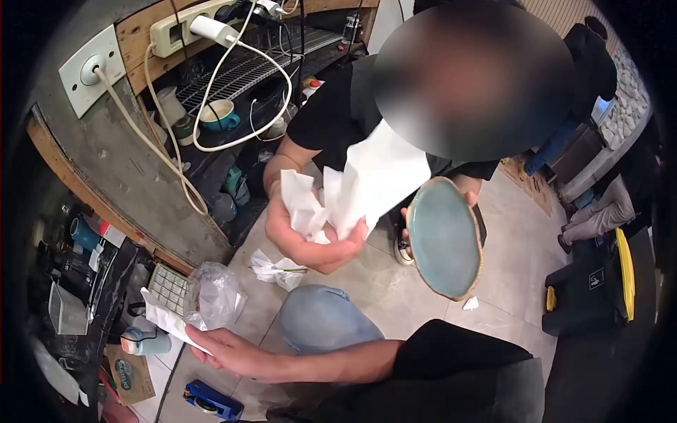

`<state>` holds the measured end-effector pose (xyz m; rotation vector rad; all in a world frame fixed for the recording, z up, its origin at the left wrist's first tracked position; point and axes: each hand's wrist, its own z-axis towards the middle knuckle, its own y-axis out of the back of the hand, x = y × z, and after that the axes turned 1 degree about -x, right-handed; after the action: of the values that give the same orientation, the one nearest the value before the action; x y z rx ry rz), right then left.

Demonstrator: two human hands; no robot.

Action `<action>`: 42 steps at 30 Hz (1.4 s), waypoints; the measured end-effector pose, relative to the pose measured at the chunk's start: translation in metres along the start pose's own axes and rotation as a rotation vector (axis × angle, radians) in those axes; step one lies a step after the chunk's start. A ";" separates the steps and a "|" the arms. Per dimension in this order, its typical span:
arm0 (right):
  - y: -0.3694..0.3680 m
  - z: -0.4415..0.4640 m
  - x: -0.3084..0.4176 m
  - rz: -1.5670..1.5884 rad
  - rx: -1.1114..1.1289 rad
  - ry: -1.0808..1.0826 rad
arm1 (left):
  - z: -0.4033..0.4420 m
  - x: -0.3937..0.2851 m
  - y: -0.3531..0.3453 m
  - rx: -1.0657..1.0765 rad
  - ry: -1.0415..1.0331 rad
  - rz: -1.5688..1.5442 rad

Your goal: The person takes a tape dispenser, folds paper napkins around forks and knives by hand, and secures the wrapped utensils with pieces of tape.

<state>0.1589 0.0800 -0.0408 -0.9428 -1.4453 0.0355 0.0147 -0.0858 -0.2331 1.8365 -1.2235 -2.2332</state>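
Note:
My right hand (229, 354) reaches toward the lower left, thumb and fingers closed on a white paper sheet (169, 319). My left hand is not in view. Facing me, another person holds crumpled white paper (303, 204) in one hand (310, 247) and a blue-green oval plate with a brown rim (444, 240) in the other. A larger white sheet (381, 176) hangs between that person's hands. A clear plastic bag (215, 296) lies just above my right hand.
Crumpled paper (278, 269) lies on the tiled floor beside a denim-covered knee (324, 321). A blue tape dispenser (211, 400) and a light-blue bottle (146, 342) are at lower left. Cables (204, 106) hang above a cluttered shelf. A black bin (589, 289) stands at right.

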 end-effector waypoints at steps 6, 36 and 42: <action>-0.002 -0.004 0.003 -0.001 -0.029 -0.031 | 0.000 0.009 0.015 -0.039 -0.015 0.034; 0.019 0.040 0.002 -0.125 -0.220 -0.094 | 0.008 -0.108 0.200 -0.715 -0.364 0.052; 0.013 0.041 -0.003 -0.170 -0.222 -0.074 | 0.015 -0.237 0.094 -0.174 -0.495 -0.249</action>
<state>0.1301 0.1083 -0.0568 -1.0022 -1.6175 -0.2218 0.0343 -0.0343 0.0165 1.4929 -0.8272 -2.9458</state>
